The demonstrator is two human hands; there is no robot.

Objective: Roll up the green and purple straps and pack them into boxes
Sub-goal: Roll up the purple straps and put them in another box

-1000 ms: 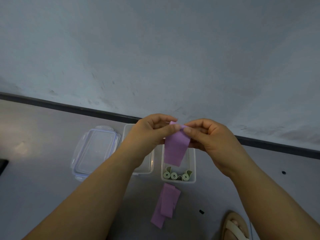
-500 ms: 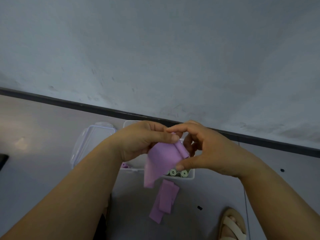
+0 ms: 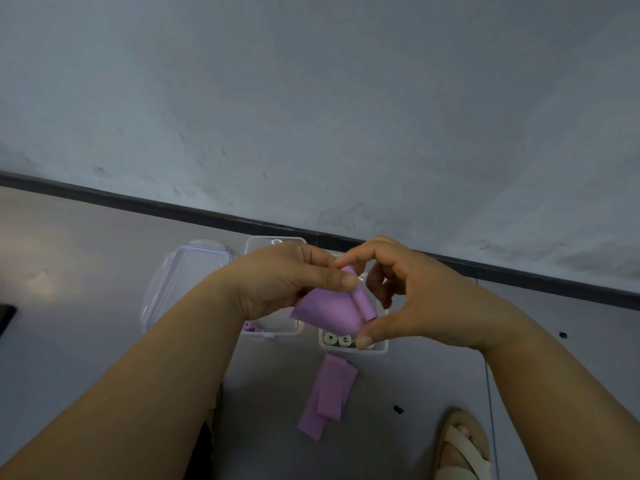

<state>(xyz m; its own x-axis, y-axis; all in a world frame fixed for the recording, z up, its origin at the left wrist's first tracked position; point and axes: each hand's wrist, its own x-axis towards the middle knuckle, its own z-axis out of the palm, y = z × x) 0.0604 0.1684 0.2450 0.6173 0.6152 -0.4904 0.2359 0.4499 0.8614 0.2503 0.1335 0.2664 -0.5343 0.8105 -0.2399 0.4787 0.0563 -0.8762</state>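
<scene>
Since a second ago the purple strap has changed from a flat band hanging between the fingertips into a short roll with a loose flap, and this flap is shorter than half a second ago. Both hands are held close together above the boxes. The left hand pinches the upper end of the roll, with its thumb on top and the other fingers curled under the flap. The right hand holds the roll from the other side — its index finger touches the upper end, beside the left thumb, and its thumb presses the lower end. Its other fingers are bent and hold nothing.

Under the hands, two clear boxes stand side by side on the grey floor, near the wall. The left box is mostly hidden by the left hand; a small purple piece shows at its near left corner. The right box holds green rolls, which stand on end along its near wall. A clear lid lies just beside the left box, on its left. Two loose straps, also purple, lie flat on the floor in front of the right box, one partly over the other. A foot in a pale sandal stands to their right.
</scene>
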